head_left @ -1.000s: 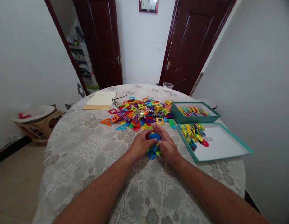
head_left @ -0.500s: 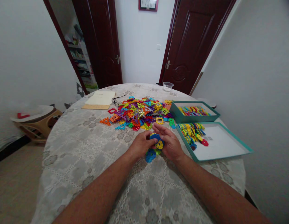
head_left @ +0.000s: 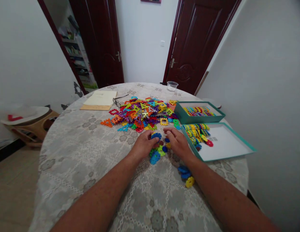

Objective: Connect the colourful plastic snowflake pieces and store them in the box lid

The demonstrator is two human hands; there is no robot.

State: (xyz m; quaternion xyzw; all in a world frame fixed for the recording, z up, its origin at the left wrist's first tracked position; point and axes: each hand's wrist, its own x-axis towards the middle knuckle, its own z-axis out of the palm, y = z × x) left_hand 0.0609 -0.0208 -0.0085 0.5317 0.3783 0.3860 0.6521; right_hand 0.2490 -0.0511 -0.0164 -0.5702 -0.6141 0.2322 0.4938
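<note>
My left hand (head_left: 142, 143) is closed on a small stack of snowflake discs (head_left: 155, 136), a blue one facing up with a yellow edge behind it. Just right of it, my right hand (head_left: 177, 141) hovers low with its fingers apart and slightly curled, beside loose blue and orange-yellow discs (head_left: 168, 145). Beneath and between both hands lie lime-green discs (head_left: 161, 149) and a lighter blue disc (head_left: 155, 158). By my right forearm rest several dark blue discs (head_left: 184, 172) and a yellow disc (head_left: 190, 182).
Ahead is a heap of colourful plastic pieces (head_left: 142, 114). On the right stand a green box (head_left: 186, 120) with rows of discs and its lid (head_left: 227, 141) holding more. Glasses (head_left: 116, 102), a notebook (head_left: 101, 97) and a clear bowl (head_left: 172, 85) lie farther back.
My hands have moved apart, the right one leaving the stack. The yellow disc on the stack's front no longer shows there. Blue and yellow discs by my right forearm have come into view.
</note>
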